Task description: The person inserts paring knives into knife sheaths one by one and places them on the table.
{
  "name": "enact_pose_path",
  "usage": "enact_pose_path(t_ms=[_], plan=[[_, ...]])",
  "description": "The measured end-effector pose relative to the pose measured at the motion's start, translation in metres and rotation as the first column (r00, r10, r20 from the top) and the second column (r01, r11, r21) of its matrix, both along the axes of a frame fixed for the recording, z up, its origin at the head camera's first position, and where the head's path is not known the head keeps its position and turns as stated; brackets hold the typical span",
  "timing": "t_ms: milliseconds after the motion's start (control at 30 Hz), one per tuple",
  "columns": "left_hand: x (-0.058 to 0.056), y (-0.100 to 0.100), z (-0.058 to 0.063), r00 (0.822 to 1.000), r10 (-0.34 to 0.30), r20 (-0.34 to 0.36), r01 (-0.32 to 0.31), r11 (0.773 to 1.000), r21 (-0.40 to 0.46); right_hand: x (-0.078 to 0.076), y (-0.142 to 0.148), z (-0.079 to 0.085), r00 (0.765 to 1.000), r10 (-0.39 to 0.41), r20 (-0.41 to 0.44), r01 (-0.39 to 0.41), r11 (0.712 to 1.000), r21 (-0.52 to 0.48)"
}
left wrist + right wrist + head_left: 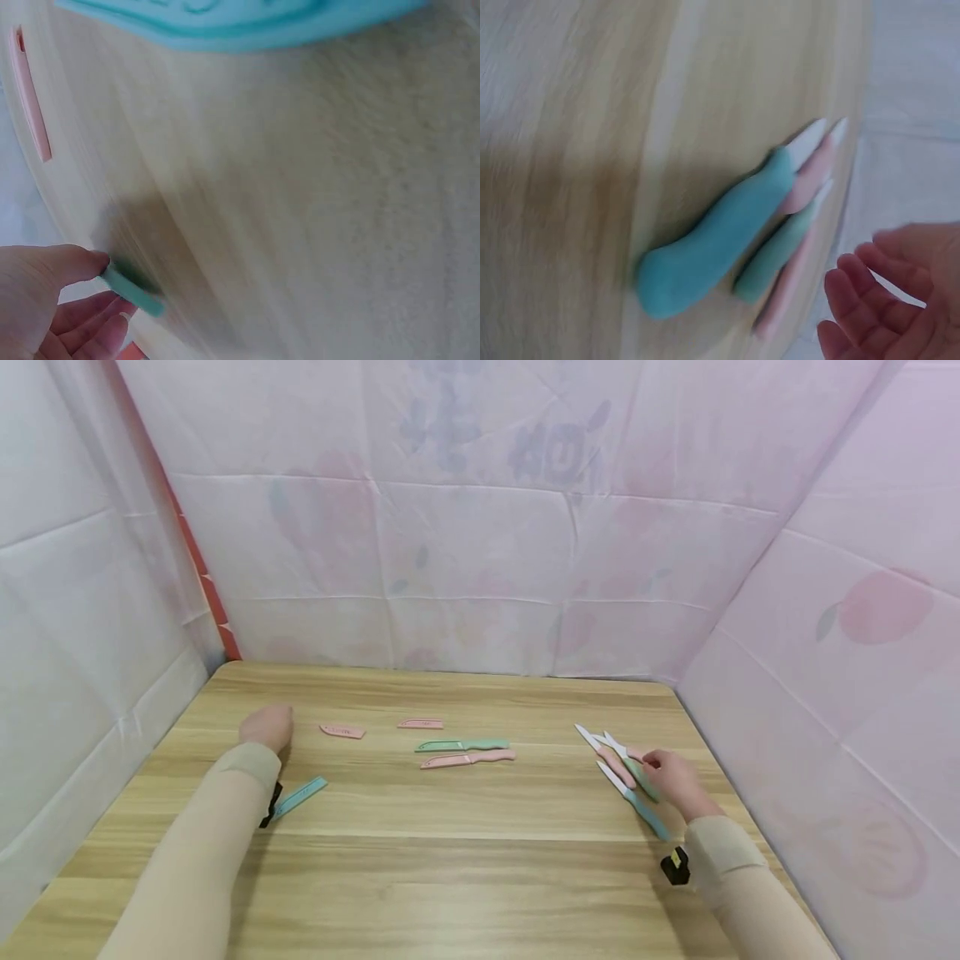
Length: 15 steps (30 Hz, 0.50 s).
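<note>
My left hand [267, 728] pinches a green knife sheath [132, 291] between thumb and fingers, at the table's far left; the head view hides this sheath. Nearer to me lies a turquoise sheath [302, 796], partly behind the wrist camera. At the right, my right hand [673, 781] hovers beside several bare knives with loosely bent fingers and nothing between them. Among these knives are a turquoise-handled knife [716, 232], a green-handled knife [776, 255] and pink-handled ones, such as the pink-handled knife [615, 767]. Their white blades point away from me, and some of them overlap.
Two pink sheaths lie toward the back: one left pink sheath [342, 732] and one middle pink sheath [421, 724]. In front of the latter rest a sheathed green knife [461, 746] and a sheathed pink knife [468, 759]. White printed cloth [465, 543] walls the wooden table [450, 893].
</note>
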<state>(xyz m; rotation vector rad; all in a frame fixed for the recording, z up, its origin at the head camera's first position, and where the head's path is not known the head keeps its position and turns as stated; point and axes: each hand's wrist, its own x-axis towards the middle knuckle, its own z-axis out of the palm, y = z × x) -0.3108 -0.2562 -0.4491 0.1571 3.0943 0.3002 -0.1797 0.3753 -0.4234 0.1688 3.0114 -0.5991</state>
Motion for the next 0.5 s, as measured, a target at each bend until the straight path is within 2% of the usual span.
enact_pose_path(t_ms=[167, 367, 500], plan=[[0.004, -0.008, -0.003, 1.0, -0.002, -0.026, 0.001, 1.0, -0.005, -0.007, 0.001, -0.008, 0.993, 0.078, 0.083, -0.087, 0.991, 0.103], [0.004, -0.019, -0.01, 1.0, 0.012, -0.003, -0.012, 1.0, -0.009, -0.009, 0.003, -0.018, 0.993, 0.093, 0.076, -0.104, 0.981, 0.162], [0.009, -0.024, -0.007, 1.0, 0.013, 0.019, -0.013, 0.999, -0.032, -0.008, 0.009, -0.024, 0.992, 0.105, 0.071, -0.114, 0.984, 0.14]])
